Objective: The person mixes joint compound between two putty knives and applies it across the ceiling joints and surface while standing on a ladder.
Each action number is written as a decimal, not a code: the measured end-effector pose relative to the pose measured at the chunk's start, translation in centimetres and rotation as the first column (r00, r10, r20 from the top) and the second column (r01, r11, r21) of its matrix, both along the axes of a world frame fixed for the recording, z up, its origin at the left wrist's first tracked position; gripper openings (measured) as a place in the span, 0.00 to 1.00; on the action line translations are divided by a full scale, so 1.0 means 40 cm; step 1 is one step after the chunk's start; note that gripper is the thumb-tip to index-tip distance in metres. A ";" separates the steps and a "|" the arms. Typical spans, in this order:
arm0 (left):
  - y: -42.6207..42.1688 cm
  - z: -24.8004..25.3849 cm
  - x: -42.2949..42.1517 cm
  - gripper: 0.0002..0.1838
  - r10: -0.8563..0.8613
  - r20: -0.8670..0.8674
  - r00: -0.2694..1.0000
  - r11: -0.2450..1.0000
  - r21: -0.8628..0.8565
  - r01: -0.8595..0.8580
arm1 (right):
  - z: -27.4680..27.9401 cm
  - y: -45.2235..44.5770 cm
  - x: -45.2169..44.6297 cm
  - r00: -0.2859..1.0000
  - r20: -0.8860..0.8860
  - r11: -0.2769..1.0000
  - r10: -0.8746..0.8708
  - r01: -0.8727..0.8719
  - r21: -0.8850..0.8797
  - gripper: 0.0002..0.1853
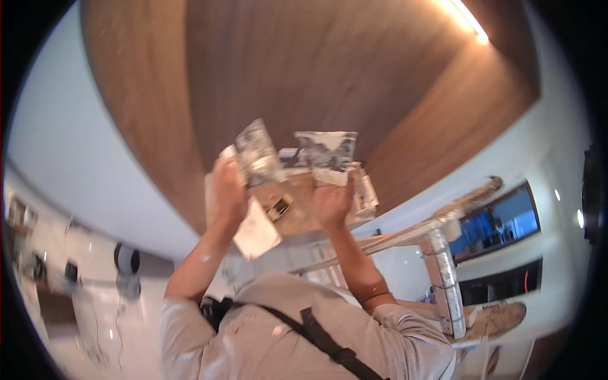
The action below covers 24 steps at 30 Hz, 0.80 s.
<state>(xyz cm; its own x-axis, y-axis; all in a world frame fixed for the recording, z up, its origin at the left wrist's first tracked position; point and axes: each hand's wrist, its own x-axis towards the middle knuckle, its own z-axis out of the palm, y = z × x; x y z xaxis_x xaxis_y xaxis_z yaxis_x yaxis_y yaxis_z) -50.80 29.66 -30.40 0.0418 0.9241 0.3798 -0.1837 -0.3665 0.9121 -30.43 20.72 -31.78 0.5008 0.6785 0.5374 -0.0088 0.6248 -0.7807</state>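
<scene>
My left hand (229, 187) is raised and closed around a small clear plastic packet (258, 155) with dark and pale contents. That packet is tilted and smeared by motion. A second, similar plastic packet (327, 154) stands upright in my right hand (332, 201), gripped at its lower edge. What is inside either packet is too blurred to name. Below my left wrist shows a white sheet (256, 231); whether it touches the hand I cannot tell. Between my forearms a small dark and tan object (278, 206) lies on a wooden surface (301, 201).
A large curved wooden panel (304, 76) rises in front of me, with a strip light (468, 22) at the top. Beside my right hand is a stack of pale items (365, 193). A frame with a wrapped post (445, 278) stands to the right, near a blue-lit window (500, 218).
</scene>
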 end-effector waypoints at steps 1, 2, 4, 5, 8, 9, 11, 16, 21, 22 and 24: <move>-0.030 -0.014 0.032 0.14 -0.039 0.278 0.960 0.973 -0.207 0.100 | 0.113 -0.046 -0.063 0.914 -0.123 0.913 0.387 -0.361 0.191 0.31; -0.057 -0.020 0.064 0.13 -0.013 0.551 0.834 0.906 -0.347 0.243 | 0.111 -0.056 -0.079 0.957 0.053 0.941 0.287 -0.292 0.170 0.31; -0.113 0.009 0.089 0.12 0.075 0.631 0.773 0.869 -0.421 0.260 | 0.106 -0.068 -0.098 0.928 0.352 0.968 0.118 -0.187 0.169 0.29; -0.126 0.032 0.090 0.12 0.036 0.662 0.749 0.883 -0.372 0.287 | 0.107 -0.073 -0.108 0.886 0.460 0.972 0.060 -0.156 0.173 0.28; -0.158 0.051 0.080 0.12 0.037 0.693 0.720 0.880 -0.365 0.305 | 0.099 -0.093 -0.087 0.685 0.728 0.993 -0.039 -0.052 0.102 0.25; -0.163 0.066 0.065 0.11 0.019 0.700 0.714 0.876 -0.356 0.325 | 0.101 -0.089 -0.085 0.644 0.763 0.997 -0.057 -0.009 0.082 0.22; -0.147 0.033 0.030 0.11 0.036 0.678 0.734 0.878 -0.372 0.300 | 0.078 -0.080 -0.060 0.586 0.810 0.996 -0.017 0.084 -0.040 0.20; -0.055 0.006 -0.087 0.09 0.119 0.057 0.991 0.989 -0.094 -0.113 | 0.023 -0.069 -0.023 0.707 0.707 0.932 0.026 0.238 -0.272 0.17; -0.015 0.050 -0.096 0.12 -0.052 -0.415 0.908 0.999 -0.032 0.042 | 0.120 -0.024 -0.104 0.491 0.871 0.978 -0.035 0.196 -0.071 0.17; -0.010 0.061 -0.086 0.13 -0.086 -0.417 0.905 0.996 -0.053 0.070 | 0.112 -0.022 -0.119 0.492 0.870 0.972 -0.024 0.214 -0.094 0.17; 0.007 0.085 -0.071 0.14 -0.104 -0.500 0.860 0.995 -0.060 0.085 | 0.082 -0.015 -0.142 0.494 0.869 0.962 -0.007 0.239 -0.129 0.17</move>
